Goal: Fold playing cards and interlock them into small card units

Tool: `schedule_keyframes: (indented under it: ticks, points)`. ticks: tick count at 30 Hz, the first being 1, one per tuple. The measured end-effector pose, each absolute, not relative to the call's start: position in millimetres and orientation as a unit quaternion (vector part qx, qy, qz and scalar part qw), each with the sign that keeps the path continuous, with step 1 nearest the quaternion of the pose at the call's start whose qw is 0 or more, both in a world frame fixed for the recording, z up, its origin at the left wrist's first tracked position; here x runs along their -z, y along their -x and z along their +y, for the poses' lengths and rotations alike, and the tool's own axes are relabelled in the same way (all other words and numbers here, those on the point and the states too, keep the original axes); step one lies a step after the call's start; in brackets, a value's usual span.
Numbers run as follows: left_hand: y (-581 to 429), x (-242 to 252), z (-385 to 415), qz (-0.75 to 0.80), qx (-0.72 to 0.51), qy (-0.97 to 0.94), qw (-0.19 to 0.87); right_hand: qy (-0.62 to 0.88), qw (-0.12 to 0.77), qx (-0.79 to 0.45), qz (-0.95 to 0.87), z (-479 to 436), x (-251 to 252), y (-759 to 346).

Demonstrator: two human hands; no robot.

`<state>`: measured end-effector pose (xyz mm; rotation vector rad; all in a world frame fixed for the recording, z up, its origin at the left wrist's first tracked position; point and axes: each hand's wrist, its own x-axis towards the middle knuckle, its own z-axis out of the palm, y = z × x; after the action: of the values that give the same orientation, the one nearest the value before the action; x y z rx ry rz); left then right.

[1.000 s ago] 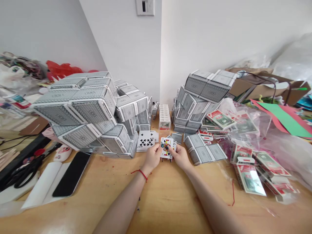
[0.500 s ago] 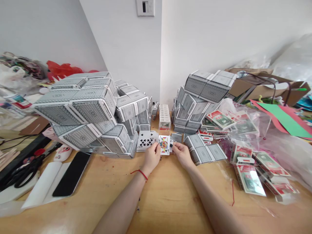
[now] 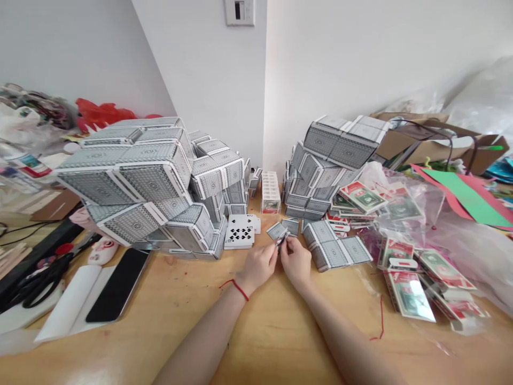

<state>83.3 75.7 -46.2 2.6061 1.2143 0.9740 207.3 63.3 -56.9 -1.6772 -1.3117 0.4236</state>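
Observation:
My left hand and my right hand meet low over the table. Both are closed, pinching playing cards between the fingertips. The held cards are tilted, a grey patterned back showing; the fingers hide much of them. Left of them lies a face-up stack of playing cards, the ten of spades on top. Just behind the held ones rests a small grey-backed card piece. Close to my right hand is a flat block of joined grey-backed cards.
Tall structures of grey-backed card blocks rise at left and right. Between them stands a row of card boxes. A phone and scissors lie left; red card packs and a plastic bag lie right.
Both hands have drawn together and slightly towards me. The face card that faced up in my fingers has turned, and a grey back now shows.

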Motion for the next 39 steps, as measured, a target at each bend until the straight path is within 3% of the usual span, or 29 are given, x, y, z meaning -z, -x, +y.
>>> schedule_keyframes:
  ticks: [7,18,28,32,39]
  points:
    - [-80.3,41.7,76.3,0.377,-0.310,-0.873,0.004,0.645,0.502,-0.240,-0.523,63.6,53.7,-206.7]
    - [-80.5,42.9,73.6,0.380,-0.300,-0.874,0.043,0.641,0.542,-0.273,-0.470,67.9,53.8,-212.8]
    - [-79.1,50.8,79.2,0.502,-0.362,-0.783,0.065,0.482,0.533,-0.476,-0.507,75.4,53.2,-216.0]
    - [-79.3,50.5,78.8,0.501,-0.350,-0.789,0.066,0.515,0.514,-0.423,-0.539,72.4,53.3,-215.1]
    - [-86.5,51.6,72.8,0.462,-0.315,-0.828,0.049,0.667,0.451,-0.163,-0.570,62.8,59.4,-208.6]
